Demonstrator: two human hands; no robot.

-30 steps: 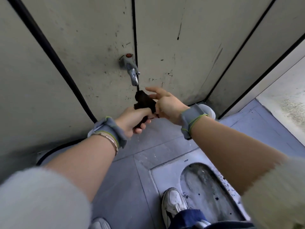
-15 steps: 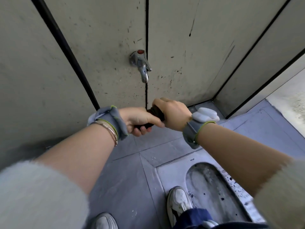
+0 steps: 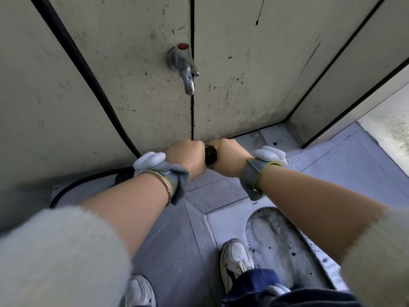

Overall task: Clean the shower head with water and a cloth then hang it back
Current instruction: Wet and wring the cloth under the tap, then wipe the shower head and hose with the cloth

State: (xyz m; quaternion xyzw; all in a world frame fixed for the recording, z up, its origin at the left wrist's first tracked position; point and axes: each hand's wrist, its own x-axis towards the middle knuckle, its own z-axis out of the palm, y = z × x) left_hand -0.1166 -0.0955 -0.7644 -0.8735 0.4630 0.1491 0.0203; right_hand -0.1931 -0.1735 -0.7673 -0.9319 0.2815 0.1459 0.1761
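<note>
Black shower head [image 3: 210,154], gripped between left hand [image 3: 187,156] and right hand [image 3: 230,157], both curled round

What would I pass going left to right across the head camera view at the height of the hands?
From the left: black hose → left wristband → left hand → black shower head, gripped by both hands → right hand → right wristband.
</note>
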